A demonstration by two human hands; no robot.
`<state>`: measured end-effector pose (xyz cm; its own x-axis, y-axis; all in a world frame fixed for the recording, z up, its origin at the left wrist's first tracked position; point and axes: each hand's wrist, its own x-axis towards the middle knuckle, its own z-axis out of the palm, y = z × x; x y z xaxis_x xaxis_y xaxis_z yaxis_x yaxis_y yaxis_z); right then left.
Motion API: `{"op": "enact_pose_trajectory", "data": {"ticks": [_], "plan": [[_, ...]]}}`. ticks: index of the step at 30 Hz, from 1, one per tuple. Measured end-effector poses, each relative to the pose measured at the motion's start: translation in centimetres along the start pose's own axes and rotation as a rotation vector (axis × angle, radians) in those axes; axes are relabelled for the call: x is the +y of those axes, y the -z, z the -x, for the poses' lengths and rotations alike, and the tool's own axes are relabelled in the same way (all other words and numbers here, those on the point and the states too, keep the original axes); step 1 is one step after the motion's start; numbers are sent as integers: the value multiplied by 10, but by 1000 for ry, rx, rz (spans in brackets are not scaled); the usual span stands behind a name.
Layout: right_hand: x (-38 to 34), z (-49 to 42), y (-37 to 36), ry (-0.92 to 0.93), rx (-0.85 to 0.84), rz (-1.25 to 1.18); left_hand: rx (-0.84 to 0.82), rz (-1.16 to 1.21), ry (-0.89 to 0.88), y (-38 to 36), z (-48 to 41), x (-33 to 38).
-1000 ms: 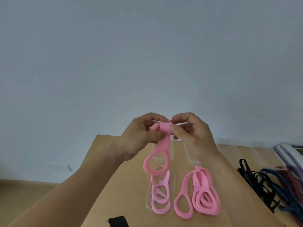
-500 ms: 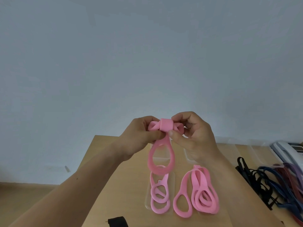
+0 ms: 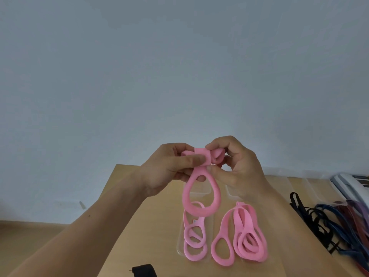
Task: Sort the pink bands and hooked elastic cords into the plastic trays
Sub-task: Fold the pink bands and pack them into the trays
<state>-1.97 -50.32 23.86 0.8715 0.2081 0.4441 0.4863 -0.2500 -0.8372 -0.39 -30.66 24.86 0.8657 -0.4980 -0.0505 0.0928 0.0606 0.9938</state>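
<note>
While I watch through the head camera, both hands are raised in the middle of the frame, above the far edge of the wooden table (image 3: 155, 236). The left hand (image 3: 169, 170) and the right hand (image 3: 237, 168) are both closed on one pink band (image 3: 200, 212). The left thumb presses on a flat wrap of the band at its top, and the right fingers pinch the folded end just beside that wrap. Below the hands the rest of the band hangs as one open loop, clear of the table.

Under that loop, at the lower centre of the frame, a clear plastic tray (image 3: 179, 243) lies on the table with a few coiled pink bands (image 3: 194, 254) in it. Just to the right of it a loose pile of pink bands (image 3: 238, 222) lies on the wood; I cannot tell whether a tray sits under them.

At the right edge a tangle of black, blue, red and purple cords (image 3: 311, 220) lies well apart from the pink pile. Above it, in the right corner of the table, I see a white object (image 3: 347, 182) cut off by the frame. A black item (image 3: 142, 270) shows at the bottom edge. A plain grey wall (image 3: 179, 66) fills the upper half.
</note>
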Motion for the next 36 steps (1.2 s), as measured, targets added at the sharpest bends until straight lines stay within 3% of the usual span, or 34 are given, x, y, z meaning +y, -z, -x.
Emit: {"op": "enact_pose_trajectory", "data": {"ticks": [5,14,22,28,36], "plan": [[-7,1,5,-70,-35,-225,-13,14,-95,-3,2,2],[-17,-9,11,-128,-5,-72,31,-171,-242,0,-2,10],[-25,-2,6,116,-32,76,115,-351,-236,2,11,15],[-27,-2,6,179,-31,118,101,-450,-210,3,15,18],[-21,-3,4,253,-19,186,-18,-115,-133,4,17,17]]}}
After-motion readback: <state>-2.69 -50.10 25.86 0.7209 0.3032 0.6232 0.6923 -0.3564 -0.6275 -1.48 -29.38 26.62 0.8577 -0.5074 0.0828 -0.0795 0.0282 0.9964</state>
